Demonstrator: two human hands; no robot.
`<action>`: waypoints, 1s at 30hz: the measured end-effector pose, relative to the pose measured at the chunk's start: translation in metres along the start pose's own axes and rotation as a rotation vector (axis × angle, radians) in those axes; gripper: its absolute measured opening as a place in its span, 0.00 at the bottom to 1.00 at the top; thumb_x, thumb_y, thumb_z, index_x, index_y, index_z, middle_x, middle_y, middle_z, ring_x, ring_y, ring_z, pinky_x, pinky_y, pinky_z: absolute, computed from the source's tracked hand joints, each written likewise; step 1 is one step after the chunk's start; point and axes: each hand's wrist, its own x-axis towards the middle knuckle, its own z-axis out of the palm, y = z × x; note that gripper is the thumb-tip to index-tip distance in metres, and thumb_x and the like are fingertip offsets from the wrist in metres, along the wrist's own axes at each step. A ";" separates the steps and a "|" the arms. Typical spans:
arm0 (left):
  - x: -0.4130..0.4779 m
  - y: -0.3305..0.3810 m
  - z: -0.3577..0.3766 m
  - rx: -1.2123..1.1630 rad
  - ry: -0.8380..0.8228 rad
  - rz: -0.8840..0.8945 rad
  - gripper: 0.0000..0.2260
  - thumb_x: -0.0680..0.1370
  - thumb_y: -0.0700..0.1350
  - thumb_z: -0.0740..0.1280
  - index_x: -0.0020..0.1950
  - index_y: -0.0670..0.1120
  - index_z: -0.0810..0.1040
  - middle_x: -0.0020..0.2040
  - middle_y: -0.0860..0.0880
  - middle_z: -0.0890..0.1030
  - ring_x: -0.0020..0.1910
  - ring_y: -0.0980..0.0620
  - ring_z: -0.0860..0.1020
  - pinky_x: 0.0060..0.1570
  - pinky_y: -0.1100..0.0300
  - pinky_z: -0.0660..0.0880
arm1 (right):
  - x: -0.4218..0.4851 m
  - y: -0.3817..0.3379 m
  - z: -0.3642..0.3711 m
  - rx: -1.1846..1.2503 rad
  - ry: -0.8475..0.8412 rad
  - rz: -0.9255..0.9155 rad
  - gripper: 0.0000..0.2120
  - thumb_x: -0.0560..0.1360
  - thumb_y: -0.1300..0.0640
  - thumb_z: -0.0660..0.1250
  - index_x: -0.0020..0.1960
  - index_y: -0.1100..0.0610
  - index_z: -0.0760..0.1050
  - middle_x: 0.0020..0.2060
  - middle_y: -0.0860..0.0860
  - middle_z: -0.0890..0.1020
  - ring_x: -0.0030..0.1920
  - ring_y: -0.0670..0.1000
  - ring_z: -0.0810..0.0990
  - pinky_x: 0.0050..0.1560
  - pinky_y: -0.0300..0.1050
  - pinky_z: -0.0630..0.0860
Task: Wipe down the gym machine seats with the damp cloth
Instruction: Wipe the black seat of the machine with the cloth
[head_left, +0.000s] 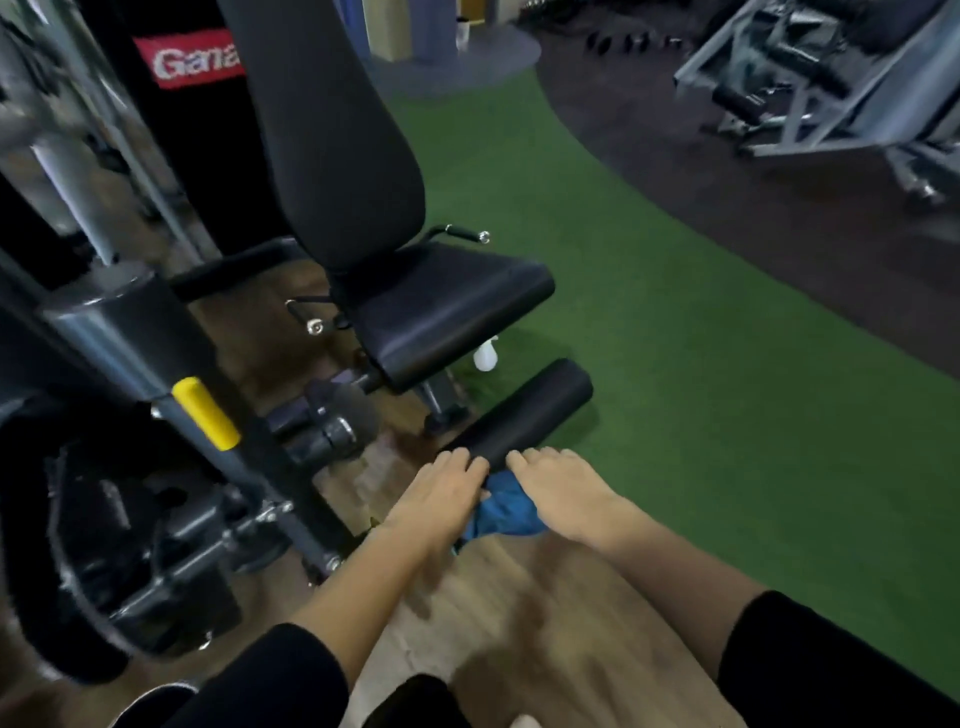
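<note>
Reaching forward with both forearms bare, black sleeves (280, 675) ending near the elbows. Holding left hand (441, 493) and right hand (561, 499) side by side, palms down, fingertips curled over; seemingly bunching cloth (501, 512) under the right palm.

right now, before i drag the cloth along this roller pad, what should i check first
1. Cloth at the pad: ok. The blue cloth sits bunched between the left hand and right hand at the near end of the roller pad.
2. Grip on the cloth: cannot tell. The fingertips are hidden over the pad.
3. Cloth damp: cannot tell.
4. Path along the pad: ok. Nothing lies on it toward the far end.
5. Spray bottle: ok. It is on the turf below the seat, apart from the pad.
6. Seat ready for wiping: ok. Nothing lies on its top.
</note>
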 end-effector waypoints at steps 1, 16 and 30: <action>0.018 0.000 -0.003 0.008 -0.005 -0.009 0.12 0.82 0.50 0.56 0.61 0.44 0.67 0.56 0.45 0.70 0.56 0.45 0.70 0.51 0.53 0.67 | 0.011 0.015 0.000 0.000 -0.004 0.002 0.24 0.74 0.65 0.61 0.68 0.61 0.60 0.61 0.56 0.74 0.60 0.57 0.74 0.56 0.50 0.69; 0.262 -0.144 -0.050 0.002 -0.019 -0.155 0.10 0.82 0.48 0.56 0.60 0.44 0.68 0.57 0.44 0.70 0.56 0.44 0.70 0.50 0.52 0.66 | 0.288 0.143 -0.034 0.010 -0.019 -0.116 0.24 0.72 0.63 0.67 0.65 0.60 0.62 0.60 0.57 0.74 0.60 0.58 0.74 0.56 0.51 0.70; 0.412 -0.267 -0.066 -0.008 0.011 -0.529 0.13 0.82 0.50 0.54 0.63 0.45 0.67 0.58 0.45 0.70 0.58 0.44 0.69 0.51 0.53 0.65 | 0.533 0.202 -0.053 -0.082 0.005 -0.418 0.26 0.73 0.66 0.65 0.68 0.59 0.60 0.61 0.56 0.74 0.60 0.58 0.73 0.57 0.49 0.69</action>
